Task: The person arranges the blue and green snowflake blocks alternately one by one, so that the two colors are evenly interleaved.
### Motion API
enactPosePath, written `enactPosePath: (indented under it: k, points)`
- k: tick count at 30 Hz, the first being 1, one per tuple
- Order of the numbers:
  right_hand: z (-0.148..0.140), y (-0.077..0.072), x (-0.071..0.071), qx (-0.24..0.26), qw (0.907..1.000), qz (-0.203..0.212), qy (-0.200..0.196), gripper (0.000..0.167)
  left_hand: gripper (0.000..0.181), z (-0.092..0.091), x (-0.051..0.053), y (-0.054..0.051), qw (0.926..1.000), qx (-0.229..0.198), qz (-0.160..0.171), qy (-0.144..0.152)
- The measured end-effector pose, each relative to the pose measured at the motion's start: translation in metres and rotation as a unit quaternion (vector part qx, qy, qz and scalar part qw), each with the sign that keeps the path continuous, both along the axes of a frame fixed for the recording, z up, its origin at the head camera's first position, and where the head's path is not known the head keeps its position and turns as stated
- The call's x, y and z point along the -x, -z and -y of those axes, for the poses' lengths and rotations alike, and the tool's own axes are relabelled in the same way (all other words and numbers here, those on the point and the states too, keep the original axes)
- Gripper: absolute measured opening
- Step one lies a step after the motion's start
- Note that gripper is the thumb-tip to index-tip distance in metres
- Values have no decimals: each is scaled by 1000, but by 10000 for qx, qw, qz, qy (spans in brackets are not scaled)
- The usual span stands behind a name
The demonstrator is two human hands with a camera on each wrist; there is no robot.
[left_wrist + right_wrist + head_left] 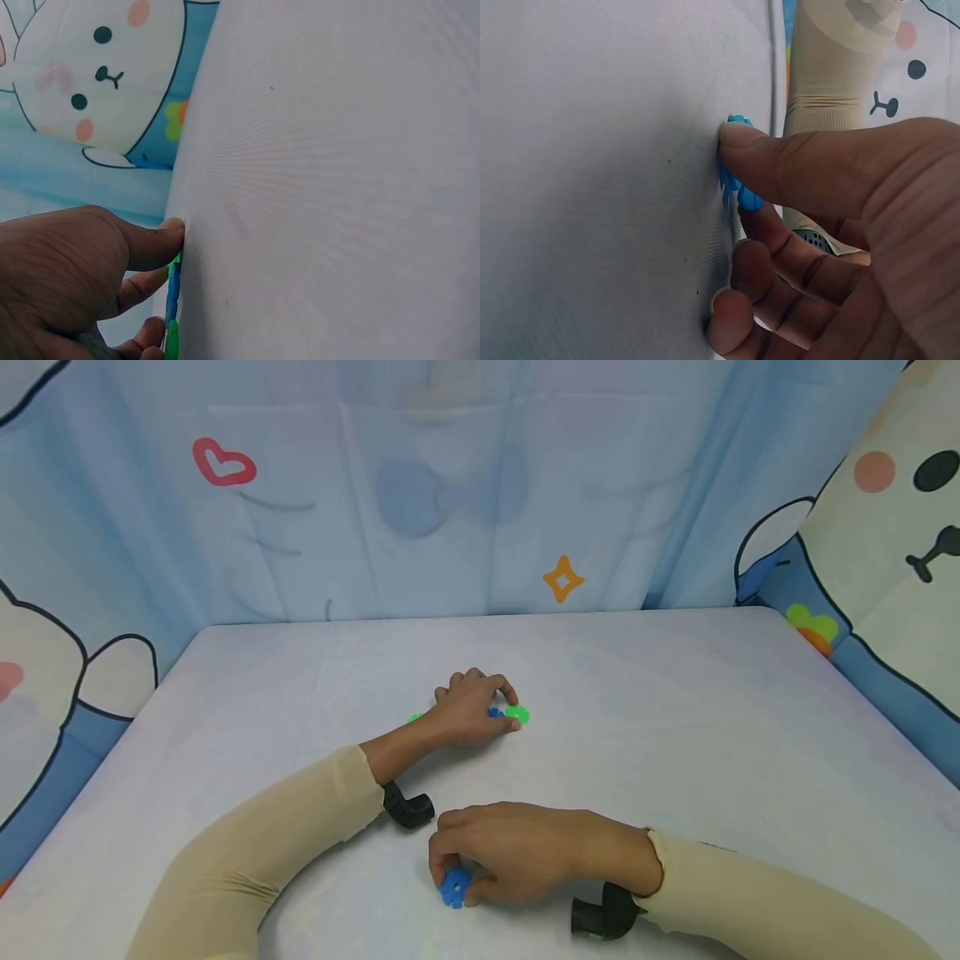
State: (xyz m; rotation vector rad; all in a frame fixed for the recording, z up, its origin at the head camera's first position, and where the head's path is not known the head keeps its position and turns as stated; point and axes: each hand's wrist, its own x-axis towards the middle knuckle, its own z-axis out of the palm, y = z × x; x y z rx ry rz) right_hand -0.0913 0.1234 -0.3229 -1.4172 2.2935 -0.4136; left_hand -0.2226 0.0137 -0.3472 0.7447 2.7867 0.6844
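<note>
Near the far middle of the table, my left hand holds a bright green notched plastic disc between thumb and index finger. Beside that disc sits a blue one, partly covered by the hand. Another green piece peeks out behind the wrist. From the left wrist view, green and blue discs stand in a row along the tabletop, under the fingers. Closer to me, my right hand pinches a blue notched disc by its edge. In the right wrist view, the thumb covers part of this blue disc.
A white cloth covers the table. Behind it hangs a light blue curtain with cartoon prints. A black wrist camera sits below the left wrist, and another black camera below the right wrist.
</note>
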Motion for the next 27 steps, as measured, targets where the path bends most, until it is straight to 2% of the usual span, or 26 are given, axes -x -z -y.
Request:
enactPosePath:
  k: [7, 27]
  points:
    - [0, 1, 2, -91, 9998, -122, -101, 21, 32, 1, -1, -1, 10000, -2, 0, 3]
    - [0, 4, 4, 21, 10000, -22, -74, 23, 33, 0, 1, 0, 9999, -82, 63, 14]
